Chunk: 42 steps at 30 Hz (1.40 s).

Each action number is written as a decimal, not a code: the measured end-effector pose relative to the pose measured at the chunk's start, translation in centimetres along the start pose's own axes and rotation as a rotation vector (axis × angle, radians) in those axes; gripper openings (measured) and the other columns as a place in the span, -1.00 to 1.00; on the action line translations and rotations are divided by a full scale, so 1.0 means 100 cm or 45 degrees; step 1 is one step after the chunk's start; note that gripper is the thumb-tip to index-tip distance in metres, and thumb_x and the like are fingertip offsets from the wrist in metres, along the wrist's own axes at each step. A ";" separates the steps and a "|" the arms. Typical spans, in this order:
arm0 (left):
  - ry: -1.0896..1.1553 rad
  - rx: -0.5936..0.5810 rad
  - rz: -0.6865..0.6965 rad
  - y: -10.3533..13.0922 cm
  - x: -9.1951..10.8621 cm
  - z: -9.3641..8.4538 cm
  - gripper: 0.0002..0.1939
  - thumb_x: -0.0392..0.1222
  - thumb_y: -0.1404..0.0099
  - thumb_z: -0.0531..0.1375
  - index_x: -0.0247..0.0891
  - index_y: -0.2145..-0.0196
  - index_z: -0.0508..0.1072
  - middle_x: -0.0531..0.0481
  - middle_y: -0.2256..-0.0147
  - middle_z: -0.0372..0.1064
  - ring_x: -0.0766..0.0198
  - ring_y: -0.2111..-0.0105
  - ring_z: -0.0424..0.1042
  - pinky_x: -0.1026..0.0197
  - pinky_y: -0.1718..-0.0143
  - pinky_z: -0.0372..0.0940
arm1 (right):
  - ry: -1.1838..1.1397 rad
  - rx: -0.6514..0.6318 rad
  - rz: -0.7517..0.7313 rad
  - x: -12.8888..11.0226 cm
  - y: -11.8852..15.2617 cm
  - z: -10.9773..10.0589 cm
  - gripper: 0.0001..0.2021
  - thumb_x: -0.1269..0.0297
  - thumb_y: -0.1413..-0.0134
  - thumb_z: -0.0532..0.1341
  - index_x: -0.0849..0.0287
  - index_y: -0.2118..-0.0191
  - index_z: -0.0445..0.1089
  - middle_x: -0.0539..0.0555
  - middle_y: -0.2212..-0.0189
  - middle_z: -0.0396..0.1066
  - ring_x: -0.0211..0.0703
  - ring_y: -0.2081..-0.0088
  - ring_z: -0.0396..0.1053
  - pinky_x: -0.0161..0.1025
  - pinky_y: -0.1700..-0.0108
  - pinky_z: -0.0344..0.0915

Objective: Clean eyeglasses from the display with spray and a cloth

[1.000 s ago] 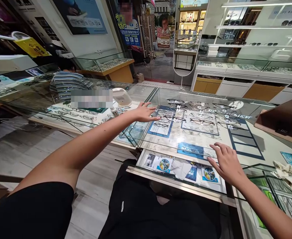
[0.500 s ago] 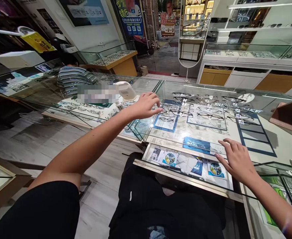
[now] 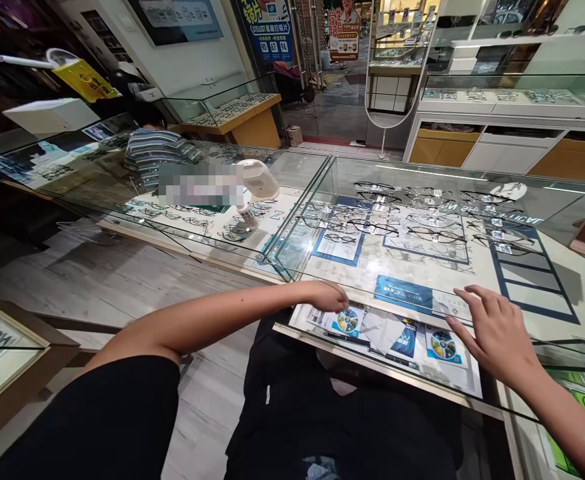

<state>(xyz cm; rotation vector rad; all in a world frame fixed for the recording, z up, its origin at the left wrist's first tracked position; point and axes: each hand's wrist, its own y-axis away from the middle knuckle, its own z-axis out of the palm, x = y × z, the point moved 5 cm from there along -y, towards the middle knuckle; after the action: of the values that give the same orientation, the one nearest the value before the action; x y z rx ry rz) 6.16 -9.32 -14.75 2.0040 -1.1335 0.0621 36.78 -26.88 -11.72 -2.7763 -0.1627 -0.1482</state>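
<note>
My left hand (image 3: 328,295) is at the left end of a pulled-out drawer (image 3: 372,355), its fingers curled down and together. Whatever those fingers hold, if anything, is hidden beneath them. Leaflets with round colour pictures lie in the drawer, one a blue and white leaflet (image 3: 443,345), beside a white paper (image 3: 383,332) and a dark pen-like stick (image 3: 395,360). Near the front edge of the glass showcase (image 3: 422,170), my right hand (image 3: 497,328) has its fingers spread and holds nothing. Under the glass lies a blue card (image 3: 404,293).
Rows of eyeglasses (image 3: 435,235) sit inside the showcase. A white rounded device (image 3: 257,179) and a small bottle (image 3: 246,215) are to the left. Beyond the counter sits a person in a striped shirt (image 3: 150,152). An oval mirror (image 3: 397,80) stands behind.
My left hand has come down from above the showcase glass to the drawer, its fingers now curled. My right hand stays by the glass edge; the view has shifted slightly.
</note>
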 end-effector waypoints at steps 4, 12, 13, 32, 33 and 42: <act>-0.175 0.463 -0.304 -0.043 -0.056 -0.021 -0.47 -0.02 -0.51 0.03 -0.34 -0.25 0.49 -0.42 -0.38 0.28 -0.25 -0.37 0.29 -0.18 -0.34 0.20 | 0.002 0.006 -0.004 0.001 0.001 0.002 -0.48 -0.07 -0.52 0.04 0.21 -0.32 0.28 0.36 -0.19 0.43 0.31 -0.14 0.40 0.09 -0.06 0.25; -0.273 0.708 -0.562 -0.110 -0.132 -0.031 -0.19 0.04 -0.51 0.02 -0.44 -0.56 0.05 -0.28 -0.61 -0.39 -0.31 -0.60 -0.41 -0.30 -0.55 -0.30 | 0.009 0.020 -0.020 0.002 0.001 0.002 -0.50 -0.06 -0.52 0.06 0.20 -0.30 0.29 0.36 -0.18 0.44 0.30 -0.12 0.41 0.08 -0.05 0.25; -0.269 0.707 -0.576 -0.116 -0.136 -0.032 -0.18 0.04 -0.50 0.02 -0.44 -0.56 0.06 -0.26 -0.61 -0.39 -0.31 -0.60 -0.42 -0.30 -0.55 -0.30 | 0.010 0.021 -0.019 0.002 0.001 0.002 -0.50 -0.06 -0.52 0.06 0.19 -0.30 0.29 0.36 -0.18 0.44 0.29 -0.12 0.41 0.08 -0.05 0.25; -0.253 0.559 -0.323 -0.067 -0.074 -0.013 -0.07 0.34 -0.46 0.02 -0.40 -0.52 0.16 -0.35 -0.58 -0.15 -0.34 -0.58 -0.23 -0.34 -0.53 -0.17 | 0.005 0.032 -0.023 -0.001 -0.002 -0.003 -0.51 -0.02 -0.52 0.07 0.23 -0.30 0.29 0.35 -0.17 0.44 0.28 -0.12 0.42 0.09 -0.08 0.29; -0.257 0.541 -0.297 -0.057 -0.062 -0.008 -0.06 0.39 -0.45 0.01 -0.37 -0.51 0.18 -0.33 -0.57 -0.11 -0.33 -0.58 -0.21 -0.32 -0.53 -0.17 | -0.002 0.032 -0.018 -0.001 -0.002 -0.003 -0.51 -0.02 -0.52 0.07 0.23 -0.31 0.29 0.35 -0.17 0.44 0.29 -0.12 0.41 0.10 -0.09 0.29; -0.323 0.263 0.131 0.082 0.064 0.011 -0.03 0.54 -0.45 -0.11 -0.30 -0.40 0.38 -0.35 -0.44 0.22 -0.31 -0.49 0.07 -0.25 -0.44 0.03 | -0.070 0.039 0.013 -0.001 0.000 0.000 -0.50 -0.06 -0.51 0.06 0.19 -0.30 0.29 0.36 -0.26 0.40 0.33 -0.21 0.39 0.14 -0.15 0.29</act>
<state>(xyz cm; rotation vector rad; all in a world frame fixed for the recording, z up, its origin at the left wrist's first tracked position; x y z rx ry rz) 3.58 -16.65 -7.73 2.1794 -1.4410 -0.0246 36.70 -26.87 -11.70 -2.7517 -0.1632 -0.0663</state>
